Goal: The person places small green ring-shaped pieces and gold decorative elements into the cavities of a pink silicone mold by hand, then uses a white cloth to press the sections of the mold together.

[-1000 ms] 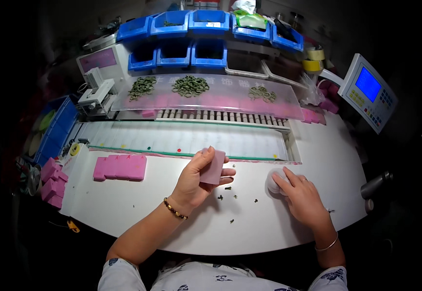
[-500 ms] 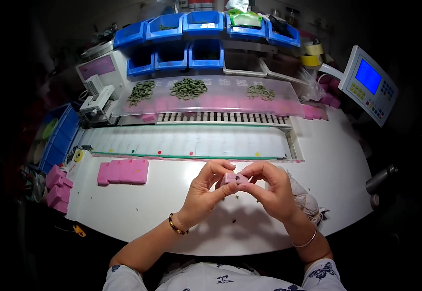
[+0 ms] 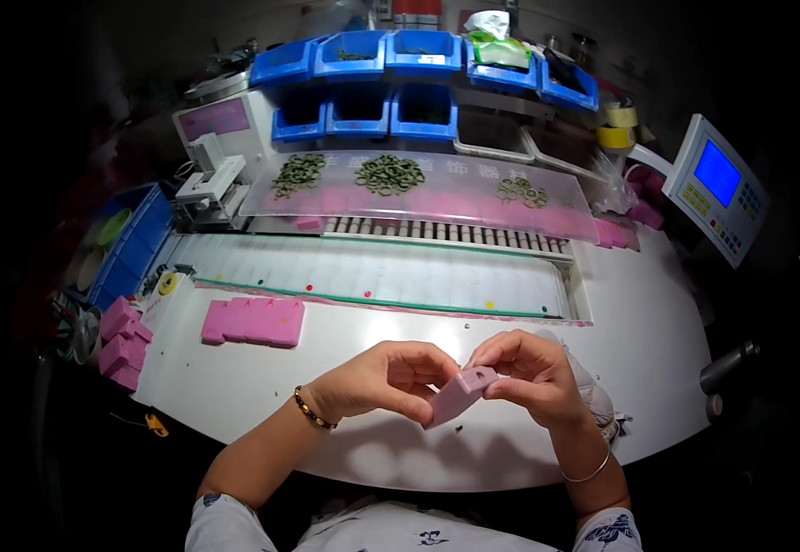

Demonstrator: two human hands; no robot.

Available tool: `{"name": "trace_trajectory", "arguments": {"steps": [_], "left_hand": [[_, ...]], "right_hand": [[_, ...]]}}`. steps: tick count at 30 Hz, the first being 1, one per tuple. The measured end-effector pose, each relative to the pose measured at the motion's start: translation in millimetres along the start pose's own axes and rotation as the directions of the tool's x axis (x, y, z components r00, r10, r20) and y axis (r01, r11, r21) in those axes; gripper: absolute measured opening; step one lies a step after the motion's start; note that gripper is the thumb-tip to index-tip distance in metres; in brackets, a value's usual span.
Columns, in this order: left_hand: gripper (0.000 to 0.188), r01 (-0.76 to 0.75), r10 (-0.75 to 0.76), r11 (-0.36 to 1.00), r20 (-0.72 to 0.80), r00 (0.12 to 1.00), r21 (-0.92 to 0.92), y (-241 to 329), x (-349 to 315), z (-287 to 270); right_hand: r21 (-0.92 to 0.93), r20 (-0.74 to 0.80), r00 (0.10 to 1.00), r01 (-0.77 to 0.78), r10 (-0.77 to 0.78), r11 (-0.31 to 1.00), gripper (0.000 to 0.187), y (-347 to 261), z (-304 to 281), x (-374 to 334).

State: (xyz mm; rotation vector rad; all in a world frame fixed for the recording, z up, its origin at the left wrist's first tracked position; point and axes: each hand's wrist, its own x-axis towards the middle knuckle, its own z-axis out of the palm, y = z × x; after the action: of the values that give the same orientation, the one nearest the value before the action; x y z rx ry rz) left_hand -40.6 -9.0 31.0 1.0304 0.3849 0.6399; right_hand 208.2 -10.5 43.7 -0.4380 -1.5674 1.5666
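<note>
Above the near part of the white table I hold a pink rubber mould (image 3: 453,399), a block with a dark hole in its end face. My left hand (image 3: 383,379) grips it along its left side, thumb below and fingers above. The fingers of my right hand (image 3: 533,379) pinch its right end beside the hole. The mould is tilted, with the holed end up and to the right. What lies inside it cannot be seen. A small dark bit (image 3: 460,428) lies on the table just below it.
Joined pink moulds (image 3: 253,322) lie at left, and more pink moulds (image 3: 124,345) are stacked at the table's left edge. Green rings (image 3: 389,175) sit in piles on a clear shelf (image 3: 460,184) above a roller conveyor. Blue bins (image 3: 349,55) stand behind; a control panel (image 3: 717,184) is at right.
The mould has turned from roughly level to tilted, its long side now showing. My left hand has moved to its lower left side. The whole view has shifted slightly.
</note>
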Motion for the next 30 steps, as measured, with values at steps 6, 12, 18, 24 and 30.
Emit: {"name": "trace_trajectory", "arguments": {"steps": [6,12,18,24,30], "left_hand": [[0.038,0.047,0.084,0.956,-0.424,0.902,0.289,16.2,-12.2,-39.4],[0.037,0.488,0.635,0.434,-0.642,0.43,0.757,34.6,-53.0,-161.9],[0.041,0.804,0.728,0.108,-0.598,0.336,0.585,46.2,-37.4,-201.3],[0.041,0.837,0.674,-0.096,-0.584,0.453,0.539,55.8,9.9,-217.0],[0.034,0.883,0.528,-0.311,-0.708,0.469,0.353,73.4,50.4,-247.9]], "right_hand": [[-0.516,-0.249,0.968,-0.116,-0.019,0.849,0.041,7.6,3.6,7.1],[-0.518,-0.299,0.952,-0.213,0.058,0.828,0.049,12.4,-4.3,-1.6],[-0.508,-0.286,0.955,-0.218,0.076,0.833,0.047,11.5,0.0,5.5],[-0.497,-0.288,0.955,-0.216,0.075,0.841,0.047,22.9,0.3,9.6],[-0.476,-0.301,0.948,-0.241,0.101,0.846,0.044,29.5,-2.8,5.1]]}}
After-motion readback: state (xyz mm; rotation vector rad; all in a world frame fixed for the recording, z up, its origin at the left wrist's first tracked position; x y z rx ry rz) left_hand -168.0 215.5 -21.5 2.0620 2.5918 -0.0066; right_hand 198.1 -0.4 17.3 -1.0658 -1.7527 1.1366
